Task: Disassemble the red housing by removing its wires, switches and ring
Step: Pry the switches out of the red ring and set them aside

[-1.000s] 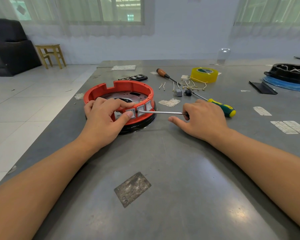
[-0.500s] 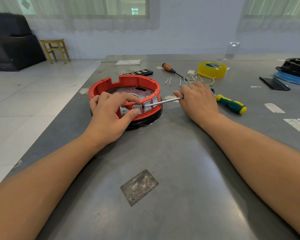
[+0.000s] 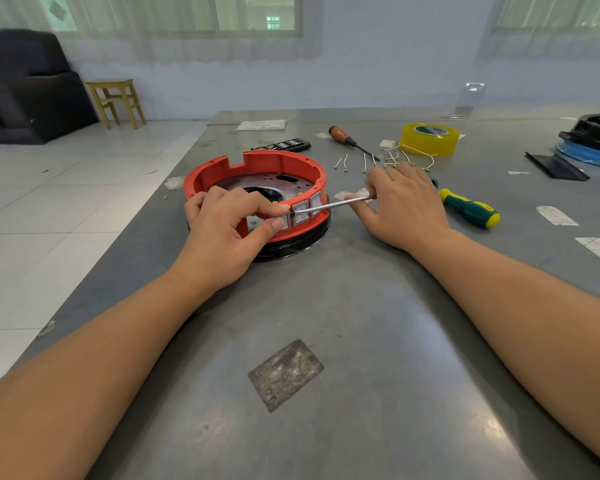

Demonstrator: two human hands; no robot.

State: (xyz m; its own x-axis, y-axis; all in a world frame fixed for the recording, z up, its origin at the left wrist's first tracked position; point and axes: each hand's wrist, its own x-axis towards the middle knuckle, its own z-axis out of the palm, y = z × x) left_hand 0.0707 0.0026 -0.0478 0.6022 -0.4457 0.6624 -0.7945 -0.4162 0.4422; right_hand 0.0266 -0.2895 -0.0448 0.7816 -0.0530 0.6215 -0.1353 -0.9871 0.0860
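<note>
1. The red housing (image 3: 257,174) is placed on a black ring (image 3: 291,245) on the grey table (image 3: 361,341), directly under the left hand (image 3: 222,237).
2. The near wall of the housing is gripped by the left hand; the fingers are curled over the rim and the thumb (image 3: 269,226) is pressed on the outer side, just beside the grey switches (image 3: 300,213).
3. A thin metal tool (image 3: 336,203) is held by the right hand (image 3: 406,206), with fingers closed around its handle end. Its tip is touching the switches.
4. Loose wires (image 3: 395,157) are seen just behind the right hand, and a green screwdriver (image 3: 470,211) is lying to its right.
</note>
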